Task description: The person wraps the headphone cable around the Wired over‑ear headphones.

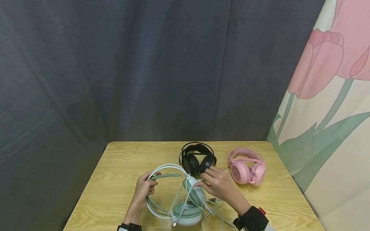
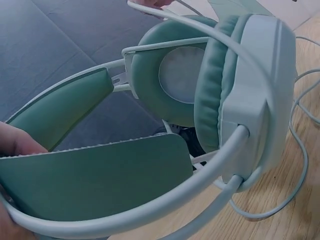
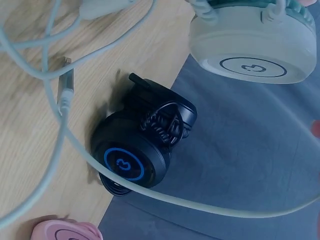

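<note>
A pair of white and green headphones is held tilted over the table. Its headband is gripped by my left hand, and that hand's fingers curl round the band at the left edge of the left wrist view. Beside the upper ear cup, my right hand pinches the white cable between thumb and fingers. A strand of this cable crosses in front of the green ear pads. Loose loops lie on the table to the right, with a metal USB plug among them.
Black headphones stand just behind the right hand, on the wooden table. Pink headphones sit to their right. A dark curtain hangs along the back, and a flower-printed wall borders the right side.
</note>
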`<action>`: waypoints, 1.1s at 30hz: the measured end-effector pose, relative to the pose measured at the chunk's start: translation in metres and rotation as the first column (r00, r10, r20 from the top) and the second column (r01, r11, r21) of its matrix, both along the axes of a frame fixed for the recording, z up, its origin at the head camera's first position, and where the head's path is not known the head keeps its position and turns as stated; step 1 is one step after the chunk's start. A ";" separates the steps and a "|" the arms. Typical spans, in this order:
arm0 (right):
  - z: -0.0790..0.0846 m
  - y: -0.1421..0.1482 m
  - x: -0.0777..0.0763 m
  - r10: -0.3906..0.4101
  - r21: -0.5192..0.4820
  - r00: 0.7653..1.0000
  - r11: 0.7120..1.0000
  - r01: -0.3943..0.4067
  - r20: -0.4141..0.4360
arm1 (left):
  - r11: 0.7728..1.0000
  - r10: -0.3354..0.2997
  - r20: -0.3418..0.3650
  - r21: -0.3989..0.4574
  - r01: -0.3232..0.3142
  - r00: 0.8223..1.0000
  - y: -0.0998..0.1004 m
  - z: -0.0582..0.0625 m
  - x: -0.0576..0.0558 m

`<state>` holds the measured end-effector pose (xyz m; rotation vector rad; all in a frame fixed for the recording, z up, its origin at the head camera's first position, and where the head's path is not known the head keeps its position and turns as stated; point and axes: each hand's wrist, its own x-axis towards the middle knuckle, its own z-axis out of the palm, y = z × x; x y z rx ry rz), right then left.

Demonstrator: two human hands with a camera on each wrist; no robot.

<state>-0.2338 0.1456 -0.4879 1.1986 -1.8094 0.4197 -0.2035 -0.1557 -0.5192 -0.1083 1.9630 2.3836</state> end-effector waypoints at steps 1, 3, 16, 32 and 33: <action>0.000 0.000 0.000 0.003 0.007 1.000 1.000 -0.003 0.006 | 1.000 0.000 -0.004 -0.001 0.000 1.000 0.000 0.000 0.000; -0.001 0.000 0.001 0.010 0.027 0.999 1.000 -0.011 0.031 | 1.000 -0.006 -0.012 -0.009 0.006 1.000 0.001 0.000 0.000; -0.004 -0.001 -0.008 -0.043 0.006 0.979 0.999 0.043 0.202 | 0.975 -0.208 -0.163 -0.115 0.191 0.964 -0.002 0.000 0.000; -0.018 0.012 -0.010 0.100 -0.095 0.900 0.993 -0.065 0.425 | 0.936 -0.276 -0.362 0.111 0.335 0.890 -0.018 -0.011 0.001; -0.018 0.013 -0.010 0.106 -0.126 0.897 0.990 -0.056 0.429 | 0.926 -0.281 -0.382 0.134 0.353 0.880 -0.018 -0.011 0.001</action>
